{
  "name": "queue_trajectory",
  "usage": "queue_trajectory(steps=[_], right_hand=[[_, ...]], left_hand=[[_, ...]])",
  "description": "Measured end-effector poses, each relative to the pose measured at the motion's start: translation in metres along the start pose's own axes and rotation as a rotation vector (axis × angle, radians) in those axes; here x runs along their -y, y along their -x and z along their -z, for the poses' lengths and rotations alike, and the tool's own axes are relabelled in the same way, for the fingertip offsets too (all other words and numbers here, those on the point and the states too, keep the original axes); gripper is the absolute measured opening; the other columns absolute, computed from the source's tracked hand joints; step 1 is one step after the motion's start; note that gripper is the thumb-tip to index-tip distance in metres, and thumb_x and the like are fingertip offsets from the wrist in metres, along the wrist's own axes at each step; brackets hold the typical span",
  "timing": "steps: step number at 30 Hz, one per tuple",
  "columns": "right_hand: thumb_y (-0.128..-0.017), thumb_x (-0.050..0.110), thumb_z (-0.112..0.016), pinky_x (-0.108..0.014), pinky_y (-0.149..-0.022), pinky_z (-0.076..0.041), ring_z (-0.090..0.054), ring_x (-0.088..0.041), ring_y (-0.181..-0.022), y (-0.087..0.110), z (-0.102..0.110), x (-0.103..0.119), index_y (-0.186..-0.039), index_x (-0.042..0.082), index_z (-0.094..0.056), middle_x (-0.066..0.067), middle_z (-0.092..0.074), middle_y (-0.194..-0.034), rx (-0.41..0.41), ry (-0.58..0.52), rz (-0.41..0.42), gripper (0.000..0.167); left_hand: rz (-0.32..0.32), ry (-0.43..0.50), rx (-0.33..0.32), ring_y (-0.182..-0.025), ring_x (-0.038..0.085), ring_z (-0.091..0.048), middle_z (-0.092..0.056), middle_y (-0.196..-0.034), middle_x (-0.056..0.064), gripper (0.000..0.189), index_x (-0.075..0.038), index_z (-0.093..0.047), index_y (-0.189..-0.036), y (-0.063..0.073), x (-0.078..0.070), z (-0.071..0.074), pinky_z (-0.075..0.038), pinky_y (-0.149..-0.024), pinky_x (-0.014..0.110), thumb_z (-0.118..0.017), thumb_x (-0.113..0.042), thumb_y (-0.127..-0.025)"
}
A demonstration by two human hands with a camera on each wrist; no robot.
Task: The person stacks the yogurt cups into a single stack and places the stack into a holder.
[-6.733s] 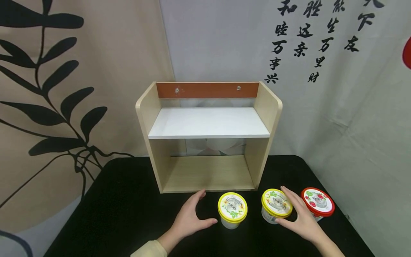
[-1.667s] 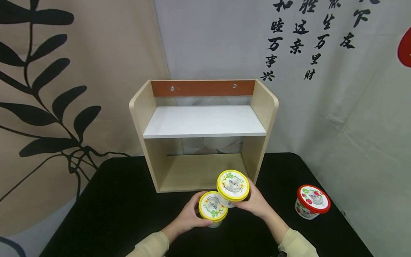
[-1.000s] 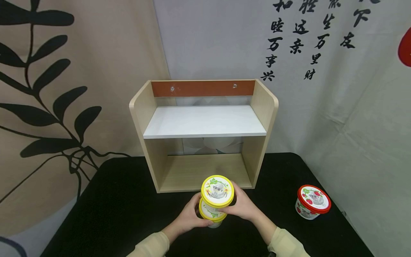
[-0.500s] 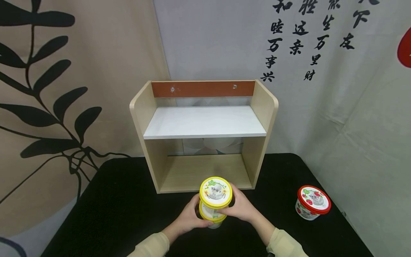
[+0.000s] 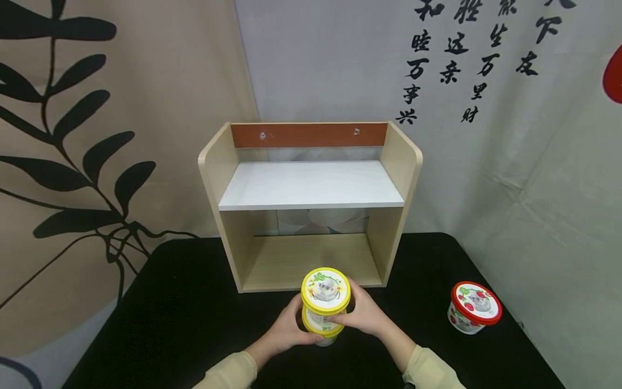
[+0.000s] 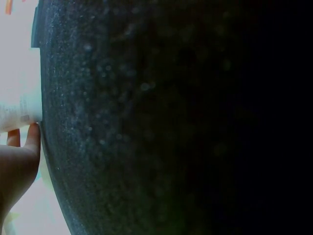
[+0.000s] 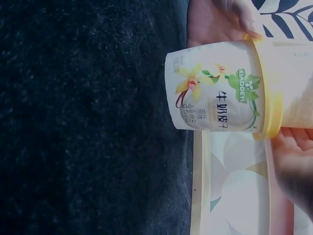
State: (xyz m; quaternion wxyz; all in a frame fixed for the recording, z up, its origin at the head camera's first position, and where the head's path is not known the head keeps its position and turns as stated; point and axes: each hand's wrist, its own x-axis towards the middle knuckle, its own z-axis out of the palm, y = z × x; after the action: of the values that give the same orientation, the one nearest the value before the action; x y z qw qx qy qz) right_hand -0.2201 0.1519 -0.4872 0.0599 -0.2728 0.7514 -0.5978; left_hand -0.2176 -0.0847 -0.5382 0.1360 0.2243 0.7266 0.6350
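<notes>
Two yellow-lidded paper tubs, printed with flowers, stand one on the other in front of the shelf. My right hand [image 5: 366, 313] holds the upper tub [image 5: 325, 290] from the right, thumb in front. Around the lower tub [image 7: 220, 88] my left hand [image 5: 286, 329] curls from the left, its thumb near the lid. In the right wrist view the lower tub's base is right at the black tabletop, and the right hand [image 7: 296, 156] is beside the upper one. The left wrist view catches only part of a pale tub [image 6: 19, 88] and fingers at its edge.
A red-lidded tub [image 5: 473, 308] with a fruit print stands on the black table [image 5: 160, 324] at the right. Behind the hands is a two-level wooden shelf unit [image 5: 311, 186] with a white upper board. Printed cloth [image 5: 534, 162] hangs behind the table.
My right hand has carried a yellow-lidded tub from beside the red-lidded one leftward onto the other, which my left hand took hold of. Over the last half second the hands have barely moved.
</notes>
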Motion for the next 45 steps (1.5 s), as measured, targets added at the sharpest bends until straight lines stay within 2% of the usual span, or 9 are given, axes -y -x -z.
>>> queue_trajectory(steps=[3, 7, 15, 21, 27, 30, 35, 41, 45], right_hand=[[-0.08, 0.012, -0.081, -0.042, -0.1, -0.045, -0.054, -0.028, -0.121, 0.0, 0.0, 0.001, -0.145, 0.005, -0.038, -0.012, -0.054, -0.134, 0.004, -0.014, -0.01, 0.078], [-0.082, 0.013, -0.08, -0.05, -0.101, -0.044, -0.053, -0.029, -0.123, 0.002, 0.001, 0.0, -0.146, 0.006, -0.038, -0.012, -0.053, -0.136, 0.016, -0.014, -0.007, 0.077], [-0.083, 0.013, -0.079, -0.059, -0.107, -0.035, -0.046, -0.031, -0.132, 0.01, 0.012, -0.004, -0.149, 0.007, -0.037, -0.011, -0.048, -0.144, 0.01, 0.016, 0.021, 0.078], [-0.085, 0.008, -0.077, -0.045, -0.11, -0.038, -0.043, -0.033, -0.134, 0.025, 0.026, -0.006, -0.152, 0.005, -0.033, -0.016, -0.045, -0.147, -0.015, 0.058, 0.031, 0.079], [-0.086, 0.003, -0.075, -0.029, -0.108, -0.038, -0.044, -0.033, -0.134, 0.043, 0.044, -0.009, -0.151, 0.006, -0.035, -0.016, -0.048, -0.146, -0.059, 0.139, 0.041, 0.076], [-0.087, 0.007, -0.075, -0.03, -0.108, -0.038, -0.045, -0.03, -0.133, 0.05, 0.052, -0.009, -0.151, 0.008, -0.036, -0.013, -0.051, -0.144, -0.076, 0.186, 0.019, 0.075], [-0.088, 0.011, -0.075, -0.045, -0.108, -0.039, -0.047, -0.032, -0.131, 0.063, 0.066, -0.009, -0.151, 0.006, -0.035, -0.009, -0.054, -0.142, -0.087, 0.267, 0.004, 0.075], [-0.086, 0.014, -0.077, -0.033, -0.108, -0.036, -0.046, -0.018, -0.132, 0.078, 0.082, -0.007, -0.152, 0.012, -0.035, 0.0, -0.055, -0.141, -0.136, 0.336, -0.014, 0.078], [-0.087, 0.013, -0.076, -0.025, -0.106, -0.033, -0.044, -0.009, -0.131, 0.087, 0.094, -0.006, -0.153, 0.015, -0.034, -0.002, -0.054, -0.142, -0.157, 0.353, -0.013, 0.078]], left_hand=[[-0.002, -0.002, 0.001, -0.119, 0.024, -0.053, -0.05, -0.134, 0.01, 0.088, -0.008, -0.034, -0.145, 0.0, 0.0, 0.0, -0.044, -0.1, 0.037, -0.086, -0.013, -0.075], [-0.002, -0.009, -0.003, -0.12, 0.025, -0.052, -0.05, -0.134, 0.01, 0.088, -0.007, -0.034, -0.145, 0.001, -0.001, -0.001, -0.042, -0.102, 0.042, -0.087, -0.014, -0.075], [0.008, -0.036, -0.01, -0.124, 0.027, -0.048, -0.05, -0.136, 0.009, 0.089, -0.007, -0.033, -0.146, 0.002, 0.0, -0.002, -0.036, -0.106, 0.054, -0.087, -0.017, -0.075], [0.024, -0.056, -0.021, -0.127, 0.03, -0.045, -0.05, -0.137, 0.008, 0.09, -0.009, -0.034, -0.146, 0.002, 0.003, -0.002, -0.029, -0.109, 0.062, -0.088, -0.02, -0.075], [0.024, -0.041, -0.022, -0.128, 0.03, -0.045, -0.052, -0.135, 0.006, 0.09, -0.01, -0.035, -0.146, 0.002, 0.004, -0.002, -0.026, -0.11, 0.063, -0.088, -0.019, -0.074], [0.016, -0.04, -0.022, -0.128, 0.028, -0.045, -0.052, -0.134, 0.006, 0.09, -0.009, -0.035, -0.146, 0.002, 0.003, -0.002, -0.026, -0.11, 0.06, -0.088, -0.017, -0.074], [0.01, -0.046, -0.023, -0.126, 0.026, -0.047, -0.053, -0.134, 0.006, 0.09, -0.008, -0.035, -0.146, 0.003, 0.0, -0.003, -0.029, -0.109, 0.056, -0.088, -0.015, -0.073], [0.017, -0.045, -0.024, -0.127, 0.027, -0.046, -0.053, -0.134, 0.006, 0.09, -0.008, -0.035, -0.146, 0.003, -0.001, -0.002, -0.028, -0.11, 0.059, -0.088, -0.016, -0.073], [0.017, -0.05, -0.026, -0.128, 0.027, -0.045, -0.052, -0.135, 0.006, 0.091, -0.009, -0.034, -0.146, 0.002, -0.001, -0.001, -0.027, -0.11, 0.06, -0.088, -0.017, -0.073]])
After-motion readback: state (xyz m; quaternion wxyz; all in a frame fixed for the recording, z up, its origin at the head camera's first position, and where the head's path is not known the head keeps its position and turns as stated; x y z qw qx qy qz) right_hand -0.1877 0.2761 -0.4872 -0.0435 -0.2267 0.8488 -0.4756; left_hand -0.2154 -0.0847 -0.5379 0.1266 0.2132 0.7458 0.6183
